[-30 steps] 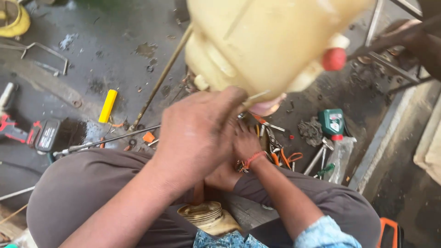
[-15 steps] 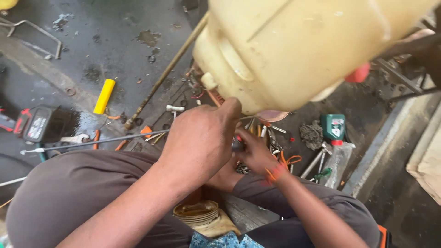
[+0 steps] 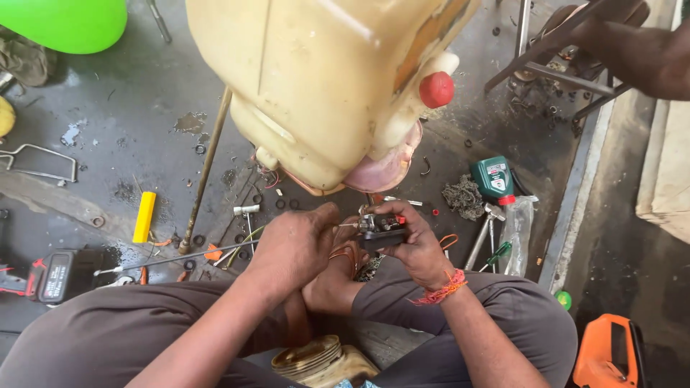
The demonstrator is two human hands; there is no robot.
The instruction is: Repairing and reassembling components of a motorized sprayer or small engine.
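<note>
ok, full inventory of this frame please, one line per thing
tank: 1, cream plastic with red cap, top centre
small part: 1, dark metal with red bits, held at centre
yellow bar: 1, yellow, floor left
long rod: 1, rusty, slanting on the floor left of the tank
battery pack: 1, black and red, far left
green bottle: 1, green with red cap, floor right
hammer: 1, metal, beside the bottle
orange tool: 1, orange, bottom right
green round thing: 1, top left
left hand: at the part
right hand: holding the part
</note>
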